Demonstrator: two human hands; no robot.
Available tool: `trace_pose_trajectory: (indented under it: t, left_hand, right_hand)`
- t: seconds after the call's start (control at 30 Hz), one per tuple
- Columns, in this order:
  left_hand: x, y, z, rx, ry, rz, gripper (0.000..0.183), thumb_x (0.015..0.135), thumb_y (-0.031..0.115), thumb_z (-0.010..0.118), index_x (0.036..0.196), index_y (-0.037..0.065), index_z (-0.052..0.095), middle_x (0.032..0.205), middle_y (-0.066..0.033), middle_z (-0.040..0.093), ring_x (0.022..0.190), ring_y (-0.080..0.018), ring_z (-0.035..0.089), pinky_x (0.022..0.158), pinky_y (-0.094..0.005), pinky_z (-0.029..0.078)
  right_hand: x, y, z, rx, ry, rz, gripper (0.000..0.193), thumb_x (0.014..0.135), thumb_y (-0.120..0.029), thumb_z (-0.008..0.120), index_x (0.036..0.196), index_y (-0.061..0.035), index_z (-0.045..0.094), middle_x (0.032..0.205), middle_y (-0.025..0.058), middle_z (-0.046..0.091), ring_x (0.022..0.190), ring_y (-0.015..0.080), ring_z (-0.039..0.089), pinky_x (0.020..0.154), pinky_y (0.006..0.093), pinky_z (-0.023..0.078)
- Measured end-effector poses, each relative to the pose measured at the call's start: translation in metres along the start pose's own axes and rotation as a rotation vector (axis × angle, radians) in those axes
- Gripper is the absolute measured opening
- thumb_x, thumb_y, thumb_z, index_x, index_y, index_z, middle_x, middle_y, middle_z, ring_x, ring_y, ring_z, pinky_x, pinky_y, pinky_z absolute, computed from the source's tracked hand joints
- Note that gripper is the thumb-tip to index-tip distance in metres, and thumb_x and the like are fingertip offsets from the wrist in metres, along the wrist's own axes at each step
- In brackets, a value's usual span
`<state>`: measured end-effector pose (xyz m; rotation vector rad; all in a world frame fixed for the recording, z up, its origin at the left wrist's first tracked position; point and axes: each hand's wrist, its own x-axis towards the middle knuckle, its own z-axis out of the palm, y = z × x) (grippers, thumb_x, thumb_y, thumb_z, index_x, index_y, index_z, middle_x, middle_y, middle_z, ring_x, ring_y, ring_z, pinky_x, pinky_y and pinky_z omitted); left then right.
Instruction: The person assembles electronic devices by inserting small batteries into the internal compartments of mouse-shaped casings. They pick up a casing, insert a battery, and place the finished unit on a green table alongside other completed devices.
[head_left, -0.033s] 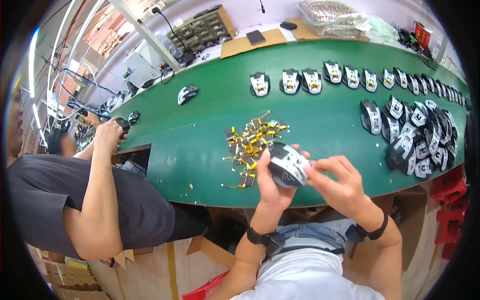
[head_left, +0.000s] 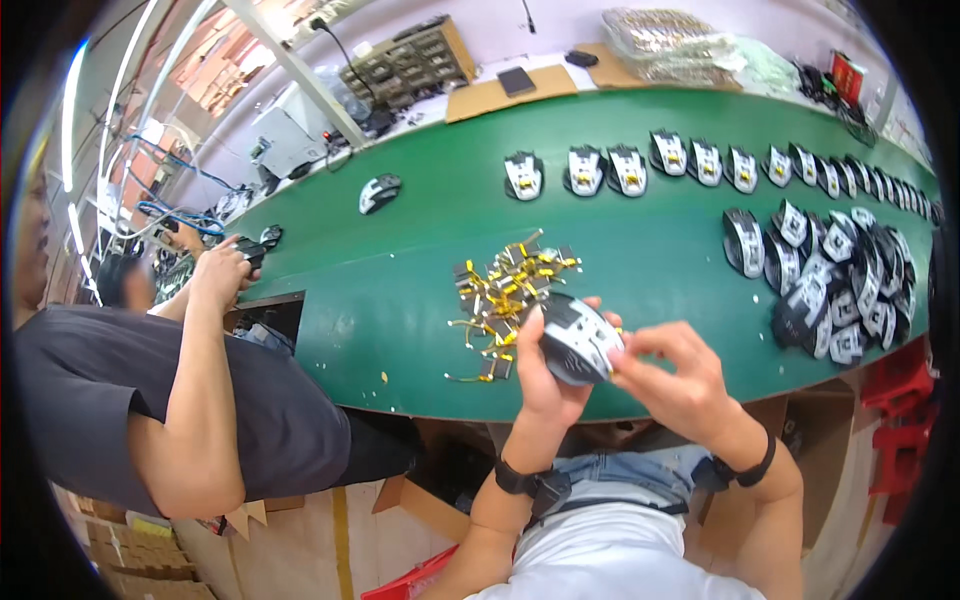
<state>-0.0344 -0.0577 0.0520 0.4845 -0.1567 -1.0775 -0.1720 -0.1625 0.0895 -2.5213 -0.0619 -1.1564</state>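
Note:
My left hand (head_left: 545, 375) is closed round a black-and-white computer mouse (head_left: 578, 335), its pale underside facing up. At the mouse's right end, the thumb and index finger of my right hand (head_left: 680, 375) are pinched together. Whatever is between those fingertips is too small to make out, though a speck of yellow shows beside them. Just beyond the left hand lies a loose heap of small battery packs (head_left: 495, 298), dark with yellow tape and thin wires.
A row of mice (head_left: 627, 170) with yellow bits in them lines the green bench (head_left: 400, 290); a pile of mice (head_left: 820, 275) lies at right. One mouse (head_left: 380, 193) sits apart. Left of me, a co-worker (head_left: 180, 390) handles a dark mouse. Red stools (head_left: 897, 460) stand at right.
The scene sits slightly lower in the picture. The mouse in my left hand has turned a little, and my right fingertips stay at its edge.

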Motion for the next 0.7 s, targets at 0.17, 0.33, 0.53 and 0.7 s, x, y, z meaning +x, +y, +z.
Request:
trace_pose_trajectory:
  t: [0.17, 0.33, 0.53, 0.7]
  left_hand:
    - [-0.003, -0.006, -0.014, 0.068, -0.037, -0.012, 0.064, 0.093, 0.053, 0.043, 0.120, -0.003, 0.057, 0.105, -0.0188, 0.066, 0.092, -0.0289, 0.068, 0.081, -0.0397, 0.057]
    - [-0.009, -0.010, -0.013, 0.081, -0.118, -0.110, 0.059, 0.094, 0.053, 0.044, 0.123, 0.002, 0.053, 0.102, -0.0135, 0.067, 0.089, -0.0219, 0.068, 0.078, -0.0331, 0.056]
    - [-0.024, -0.015, -0.020, 0.106, -0.108, -0.199, 0.056, 0.095, 0.050, 0.044, 0.122, 0.002, 0.053, 0.098, -0.0132, 0.066, 0.086, -0.0239, 0.068, 0.078, -0.0338, 0.055]
    - [-0.013, -0.031, -0.025, 0.073, -0.112, -0.196, 0.063, 0.091, 0.059, 0.051, 0.119, 0.003, 0.056, 0.098, -0.0124, 0.068, 0.086, -0.0220, 0.068, 0.076, -0.0317, 0.056]
  right_hand:
    - [-0.004, -0.009, -0.002, 0.018, -0.069, -0.003, 0.033, 0.064, -0.002, 0.079, 0.095, -0.0058, 0.071, 0.091, 0.0088, 0.061, 0.076, 0.0259, 0.061, 0.064, 0.0356, 0.051]
    - [-0.029, -0.002, 0.000, 0.146, -0.035, 0.076, 0.035, 0.061, -0.001, 0.080, 0.094, -0.0082, 0.072, 0.081, 0.0059, 0.063, 0.071, 0.0254, 0.061, 0.062, 0.0348, 0.050]
    - [-0.041, -0.011, -0.001, 0.264, -0.086, 0.086, 0.025, 0.065, -0.001, 0.078, 0.088, -0.0057, 0.071, 0.081, 0.0079, 0.064, 0.071, 0.0243, 0.060, 0.062, 0.0340, 0.048]
    - [-0.074, 0.015, 0.009, 0.277, -0.045, 0.096, 0.029, 0.062, -0.011, 0.082, 0.090, -0.0097, 0.074, 0.083, 0.0053, 0.066, 0.072, 0.0239, 0.062, 0.062, 0.0347, 0.050]
